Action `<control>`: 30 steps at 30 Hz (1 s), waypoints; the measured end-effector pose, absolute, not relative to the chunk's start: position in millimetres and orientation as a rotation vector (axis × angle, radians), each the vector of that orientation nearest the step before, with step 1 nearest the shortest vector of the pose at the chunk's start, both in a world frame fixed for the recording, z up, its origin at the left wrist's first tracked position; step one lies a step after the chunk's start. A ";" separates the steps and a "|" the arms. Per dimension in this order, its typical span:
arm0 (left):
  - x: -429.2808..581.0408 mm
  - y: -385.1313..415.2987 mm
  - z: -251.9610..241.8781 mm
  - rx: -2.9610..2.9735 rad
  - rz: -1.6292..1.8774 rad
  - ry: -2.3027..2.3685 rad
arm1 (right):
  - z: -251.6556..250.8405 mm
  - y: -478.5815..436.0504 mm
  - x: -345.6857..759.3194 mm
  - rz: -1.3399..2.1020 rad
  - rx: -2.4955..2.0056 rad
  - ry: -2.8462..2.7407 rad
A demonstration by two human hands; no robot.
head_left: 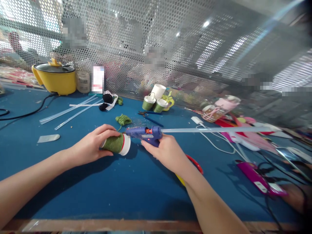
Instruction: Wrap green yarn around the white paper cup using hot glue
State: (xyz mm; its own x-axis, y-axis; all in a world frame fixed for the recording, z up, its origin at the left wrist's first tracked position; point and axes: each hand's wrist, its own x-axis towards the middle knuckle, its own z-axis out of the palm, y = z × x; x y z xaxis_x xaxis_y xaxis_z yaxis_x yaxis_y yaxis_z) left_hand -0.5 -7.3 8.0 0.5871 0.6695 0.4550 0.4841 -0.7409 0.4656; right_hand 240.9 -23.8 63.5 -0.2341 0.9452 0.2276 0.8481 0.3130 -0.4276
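Observation:
My left hand point(99, 143) is closed around a small cup wrapped in green yarn point(113, 144), tipped on its side with its white end to the right. A red band runs between the yarn and the white part. In my right hand point(165, 149) is a blue hot glue gun point(143, 132), its nozzle at the cup's upper edge. A long clear glue stick point(209, 130) sticks out of the gun's back to the right. Just beyond the cup lies a bundle of green yarn point(123, 120), with a strand leading down to the cup.
Pliers point(152, 119) and several small cups point(156, 99) lie ahead. Loose glue sticks point(73, 110) and a yellow pot point(57, 79) are at left. Red-handled scissors point(195, 164) lie partly under my right forearm. A purple power strip point(259, 177) with cables is at right.

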 end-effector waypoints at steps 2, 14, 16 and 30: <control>-0.2 -7.2 8.0 2.533 0.902 0.946 | 64.3 -23.0 240.2 0.379 -1.613 -2.100; -0.5 -6.7 9.8 2.532 0.875 0.967 | 57.7 -1.0 259.7 1.043 -1.549 -1.553; -0.5 -6.9 10.4 2.531 0.856 0.977 | 54.5 9.3 268.2 0.970 -1.588 -1.535; -0.5 -9.9 9.8 2.544 0.923 0.924 | 21.4 44.4 291.1 0.337 -1.909 -1.767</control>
State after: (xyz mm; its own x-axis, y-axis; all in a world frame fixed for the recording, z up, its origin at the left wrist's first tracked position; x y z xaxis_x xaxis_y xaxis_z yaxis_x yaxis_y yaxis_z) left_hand -0.5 -9.9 9.8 0.5908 0.6535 0.4731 0.4738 -0.7557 0.4522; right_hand 291.1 44.4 21.4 0.1212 0.9798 0.1593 0.8522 -0.0204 -0.5228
